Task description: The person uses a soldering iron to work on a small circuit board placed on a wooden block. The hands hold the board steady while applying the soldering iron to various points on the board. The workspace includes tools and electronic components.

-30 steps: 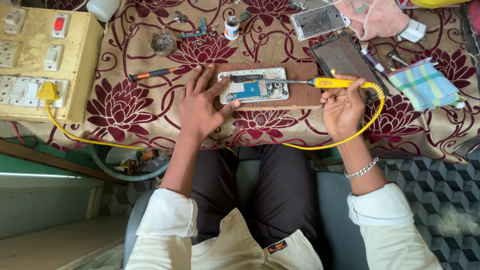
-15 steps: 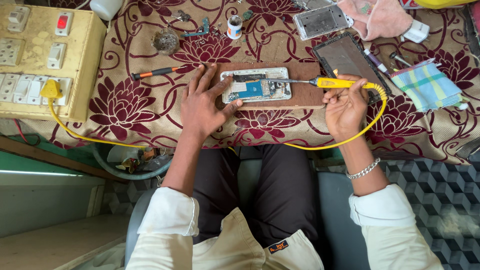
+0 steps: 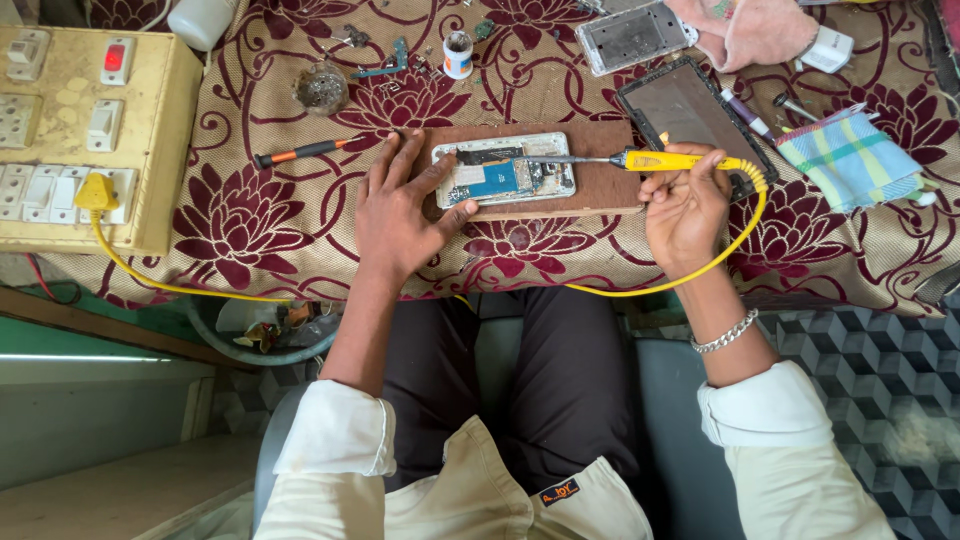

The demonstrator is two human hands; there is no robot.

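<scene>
An opened phone (image 3: 505,170) with its circuit board bare lies on a brown wooden board (image 3: 590,185). My left hand (image 3: 400,215) rests flat with spread fingers on the board's left end, the thumb touching the phone's lower left corner. My right hand (image 3: 685,205) grips a yellow soldering iron (image 3: 665,160); its metal tip reaches left onto the phone's right part. The iron's yellow cord (image 3: 700,270) loops under my right wrist and runs left to a yellow plug (image 3: 96,192) in the switchboard.
A beige switchboard box (image 3: 90,130) stands at the left. On the maroon flowered cloth (image 3: 250,215) lie an orange-handled screwdriver (image 3: 300,152), a small jar (image 3: 458,52), a dark tablet (image 3: 690,110), a phone frame (image 3: 632,35), a checked cloth (image 3: 850,158) and a pink cloth (image 3: 760,30).
Both hands stay nearly in place. The view has shifted slightly, and the iron's tip remains on the phone.
</scene>
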